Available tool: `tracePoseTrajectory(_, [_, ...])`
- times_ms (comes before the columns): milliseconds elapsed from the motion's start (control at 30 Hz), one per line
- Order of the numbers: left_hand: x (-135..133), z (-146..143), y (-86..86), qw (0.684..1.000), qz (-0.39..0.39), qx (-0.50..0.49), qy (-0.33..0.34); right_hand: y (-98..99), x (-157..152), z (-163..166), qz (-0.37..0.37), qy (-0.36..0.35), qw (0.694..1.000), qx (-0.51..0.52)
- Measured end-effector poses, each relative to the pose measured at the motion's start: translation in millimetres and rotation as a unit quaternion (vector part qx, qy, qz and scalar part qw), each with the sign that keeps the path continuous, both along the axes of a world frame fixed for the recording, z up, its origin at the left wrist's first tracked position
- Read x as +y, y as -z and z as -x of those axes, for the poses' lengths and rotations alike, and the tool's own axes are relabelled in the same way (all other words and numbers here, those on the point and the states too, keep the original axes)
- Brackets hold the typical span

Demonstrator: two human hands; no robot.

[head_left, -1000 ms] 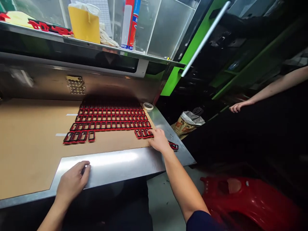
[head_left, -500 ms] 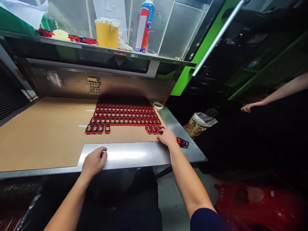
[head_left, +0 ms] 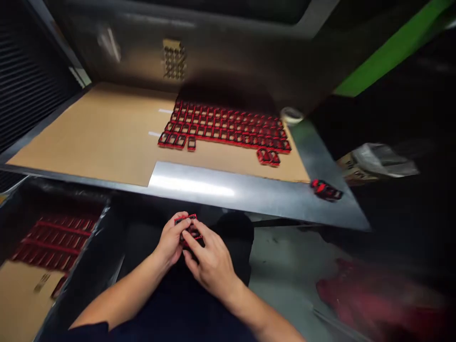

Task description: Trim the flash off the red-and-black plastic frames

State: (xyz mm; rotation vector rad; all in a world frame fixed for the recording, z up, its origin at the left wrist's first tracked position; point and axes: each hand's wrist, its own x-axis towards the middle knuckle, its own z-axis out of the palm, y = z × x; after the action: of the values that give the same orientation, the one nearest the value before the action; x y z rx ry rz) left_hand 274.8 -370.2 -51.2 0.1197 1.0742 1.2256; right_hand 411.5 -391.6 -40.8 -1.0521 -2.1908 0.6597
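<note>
Half a second ago both hands lay on the table (head_left: 249,199), the right one at the near right end of the rows (head_left: 228,126) and the left on the bare metal edge. Now I see them both down below the near edge, brought together over the lap. The view has tipped down too: the shelf and the other person's arm are out of sight, and a bin (head_left: 95,247) has come into view at the near left.

My left hand (head_left: 167,242) and right hand (head_left: 212,261) meet on one small red-and-black frame (head_left: 185,221). The left fingers (head_left: 178,228) curl narrowly round its left side. The right fingers (head_left: 190,243) pinch it from the near side, thumb and forefinger close together. The frame sits between the two hands, just nearer than the table edge and well apart from the rows.

On the table the rows lie on a cardboard sheet (head_left: 99,137), with two frames (head_left: 269,156) alone at the near right and four (head_left: 176,140) at the near left. A stray frame (head_left: 326,190) rests on bare metal to the right. A tape roll (head_left: 291,114) sits at the far right corner.

The bin holds more red frames (head_left: 53,242) in lines, lying on cardboard (head_left: 17,289). A bag (head_left: 377,161) stands right of the table; I cannot tell what is in it.
</note>
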Motion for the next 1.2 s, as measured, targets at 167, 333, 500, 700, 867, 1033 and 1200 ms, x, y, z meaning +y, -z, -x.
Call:
tracePoseTrajectory(167, [-26.6,20.7,-0.8,0.995,0.014,-0.076,0.066,-2.7,8.2,-20.6,0.201,-0.058,0.969,0.132])
tracePoseTrajectory(333, [-43.4,13.9,-6.0,0.985,-0.05,-0.117,0.114,-4.3,8.9,-14.2,0.291,-0.105,0.919,0.246])
tracePoseTrajectory(500, [-44.6,13.7,0.4,0.987,-0.023,-0.003,0.157,-7.8,4.6,-20.6,0.264,-0.074,0.942,0.191])
tracePoseTrajectory(700, [-46.5,18.8,-6.3,0.972,-0.029,0.034,0.233,-8.7,3.3,-35.2,0.275,-0.051,0.947,0.157])
tracePoseTrajectory(867, [-51.7,26.4,-15.7,0.947,-0.087,0.075,0.3,-3.7,1.7,-38.0,0.281,-0.05,0.944,0.165])
tracePoseTrajectory(1033, [-54.9,27.2,-18.8,0.923,-0.102,0.137,0.345,-4.9,1.7,-33.3,0.243,-0.059,0.954,0.163])
tracePoseTrajectory(1200, [-52.4,31.6,-28.3,0.898,-0.116,0.263,0.333,-15.9,3.3,-44.6,0.276,-0.054,0.943,0.176])
